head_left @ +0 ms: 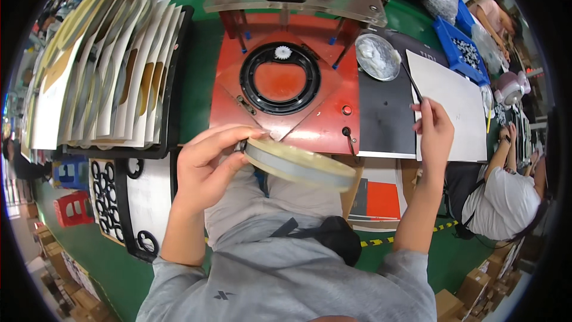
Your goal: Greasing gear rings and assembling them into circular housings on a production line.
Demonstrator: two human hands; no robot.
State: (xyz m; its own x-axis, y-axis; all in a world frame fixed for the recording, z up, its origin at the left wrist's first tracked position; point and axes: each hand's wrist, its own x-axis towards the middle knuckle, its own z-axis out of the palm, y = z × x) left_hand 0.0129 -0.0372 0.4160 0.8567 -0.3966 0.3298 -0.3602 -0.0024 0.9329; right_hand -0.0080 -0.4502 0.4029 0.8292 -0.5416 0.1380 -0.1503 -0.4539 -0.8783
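Note:
My left hand (205, 164) pinches the edge of a round, shallow part (301, 167) with a pale yellow rim and a grey side band, tilted in front of my lap. In my right hand (436, 128) is a thin dark stick (412, 80), its far end close to the rim of a round metal dish (378, 58) that holds a white paste-like substance. On the red base of a press (322, 125) lies a black ring-shaped part (246, 86). A small white gear (282, 53) sits at that ring's far side.
A black rack of upright white dividers with round parts (131, 77) stands at left. White board (456, 110) and a blue bin of small parts (462, 50) are at right. The press's clear plate (298, 1) overhangs the far side. Other people work at far right.

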